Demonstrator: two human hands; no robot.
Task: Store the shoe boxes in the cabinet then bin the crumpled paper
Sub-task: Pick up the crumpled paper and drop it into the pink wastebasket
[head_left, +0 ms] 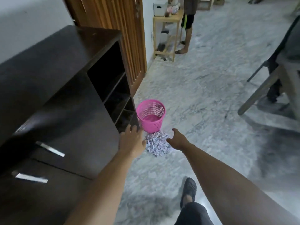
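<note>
Both hands reach down toward the crumpled paper [157,144], which lies on the marbled floor [203,95] just near of the pink mesh bin [151,116]. Her left hand [132,140] is at the paper's left edge with fingers spread and relaxed, gripping nothing; the right hand [177,139] is at its right edge, fingers loosely curved, nothing in its grasp. To the left stands the dark cabinet [61,82], its open shelves facing the bin.

- The crumpled white paper wad [157,145] lies on the grey marbled floor [203,88], between the left hand [132,140] and right hand [177,140].
- The pink perforated plastic bin [151,115] stands just behind it, beside the dark wooden cabinet [65,88] on the left.
</note>
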